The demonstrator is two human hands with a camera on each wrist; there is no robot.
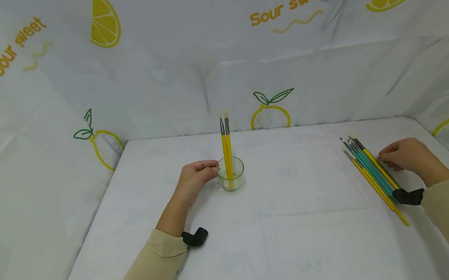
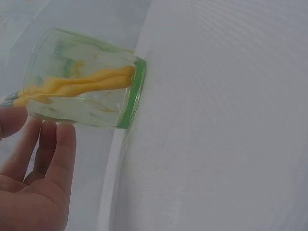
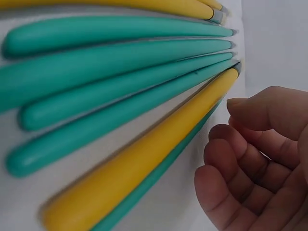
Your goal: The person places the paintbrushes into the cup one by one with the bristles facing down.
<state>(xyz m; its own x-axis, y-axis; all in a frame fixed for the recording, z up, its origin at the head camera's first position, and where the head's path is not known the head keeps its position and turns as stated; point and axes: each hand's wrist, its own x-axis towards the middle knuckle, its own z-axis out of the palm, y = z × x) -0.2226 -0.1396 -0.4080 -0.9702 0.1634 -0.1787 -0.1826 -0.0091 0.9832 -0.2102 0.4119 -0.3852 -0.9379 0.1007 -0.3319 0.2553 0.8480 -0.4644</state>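
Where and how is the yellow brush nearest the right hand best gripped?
Likely mid-handle on that yellow brush, pinched from above and the right: its straight handle lies by the right hand, though a green brush runs close along that side.

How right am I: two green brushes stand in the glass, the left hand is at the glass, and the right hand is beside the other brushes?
One slip: the two brushes in the glass are yellow, not green, as the head view shows. The left hand and right hand are where you say.
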